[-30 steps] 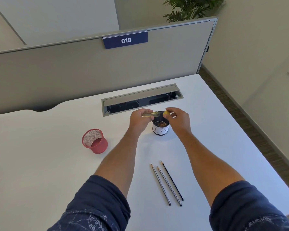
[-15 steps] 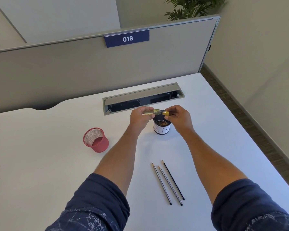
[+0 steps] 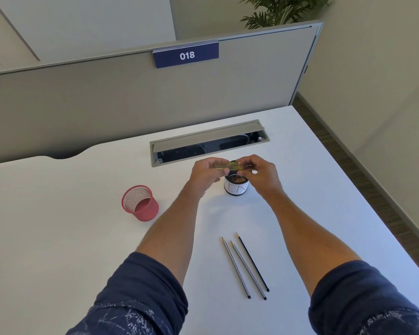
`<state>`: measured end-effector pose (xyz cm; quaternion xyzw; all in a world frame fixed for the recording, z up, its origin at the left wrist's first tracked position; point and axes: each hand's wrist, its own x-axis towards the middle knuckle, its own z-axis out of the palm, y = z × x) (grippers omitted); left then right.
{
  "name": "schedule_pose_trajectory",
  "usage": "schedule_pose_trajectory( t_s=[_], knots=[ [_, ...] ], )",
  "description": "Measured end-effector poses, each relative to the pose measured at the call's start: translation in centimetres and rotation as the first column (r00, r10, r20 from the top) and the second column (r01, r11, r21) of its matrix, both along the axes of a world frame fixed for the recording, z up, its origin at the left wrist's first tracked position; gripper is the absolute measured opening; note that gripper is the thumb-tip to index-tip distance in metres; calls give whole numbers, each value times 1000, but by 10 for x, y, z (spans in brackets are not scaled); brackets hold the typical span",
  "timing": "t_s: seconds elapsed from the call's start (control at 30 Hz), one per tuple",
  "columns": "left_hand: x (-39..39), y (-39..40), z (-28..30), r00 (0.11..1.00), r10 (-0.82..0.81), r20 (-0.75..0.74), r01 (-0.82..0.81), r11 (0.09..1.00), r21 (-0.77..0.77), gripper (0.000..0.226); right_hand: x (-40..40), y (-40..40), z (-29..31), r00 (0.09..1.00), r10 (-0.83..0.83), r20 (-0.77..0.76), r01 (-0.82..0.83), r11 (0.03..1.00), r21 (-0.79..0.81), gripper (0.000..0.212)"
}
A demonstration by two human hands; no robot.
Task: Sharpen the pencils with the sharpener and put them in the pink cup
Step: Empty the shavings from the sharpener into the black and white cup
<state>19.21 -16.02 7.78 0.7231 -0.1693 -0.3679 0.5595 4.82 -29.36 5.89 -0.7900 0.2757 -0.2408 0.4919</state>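
Pinching a yellow sharpener (image 3: 228, 166) between both hands, left hand (image 3: 207, 175) and right hand (image 3: 261, 174) grip curled tight, above a small tub (image 3: 236, 187)

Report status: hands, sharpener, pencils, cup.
Both hands, left and right, grip yellow sharpener over shavings tub. Three pencils on desk. Pink mesh cup unobstructed.

Single head-worn view, wide-angle, looking forward and down along both forearms onto the white worktop (image 3: 58, 238); the grey partition (image 3: 107, 100) closes the far side (straight lines bow toward the frame edges). Hands sit at mid-distance, centre frame.
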Motion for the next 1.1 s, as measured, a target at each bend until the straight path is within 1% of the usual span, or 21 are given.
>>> schedule_pose_trajectory(
  t_s=[0.13, 0.23, 0.3, 0.37, 0.43, 0.5, 0.57, 0.63, 0.7, 0.83, 1.0, 1.1],
  knots=[
    [-3, -3, 1, 1000, 2, 5, -2, 1000, -8, 30, 1, 1, 1, 1000, 3, -8, -3, 998, -59, 30],
    [-1, -4, 0, 999, 40, 28, -40, 999, -14, 30, 0, -1, -1, 996, -88, -4, 87, 991, -97, 29],
    [1, -2, 0, 997, 69, 31, -69, 997, -20, 30, 0, -4, -2, 992, -110, -55, 102, 987, -125, 27],
    [2, -1, 0, 997, 67, 41, -67, 998, -18, 30, 2, -6, -4, 985, -77, -154, 51, 985, -167, 27],
    [1, -1, 0, 997, 58, 50, -57, 998, -14, 30, 4, -6, -5, 982, -68, -176, 36, 983, -178, 28],
    [0, -1, 1, 997, 60, 52, -60, 998, -4, 30, 6, -6, -4, 987, -94, -127, 79, 990, -120, 28],
    [-1, -2, 2, 997, 64, 47, -64, 998, 3, 29, 7, -7, -2, 988, -121, -93, 121, 993, -11, 28],
    [-2, -3, 2, 997, 65, 35, -66, 998, 6, 28, 7, -8, -2, 993, -110, -50, 114, 990, 89, 30],
    [-2, -2, 2, 998, 55, 11, -55, 998, 6, 27, 7, -9, -1, 997, -75, 1, 74, 985, 153, 31],
    [-5, -1, 4, 999, 18, -33, -18, 1000, 9, 22, 8, -6, -1, 999, -8, 39, 0, 976, 218, 32],
    [-5, 2, 5, 998, 16, -53, -17, 1000, -4, 23, 8, -5, -1, 995, 8, 96, -35, 957, 287, 33],
    [-5, 3, 6, 998, 0, -67, -1, 1000, -20, 25, 7, -5, 0, 995, 22, 102, -53, 948, 312, 32]
  ],
)
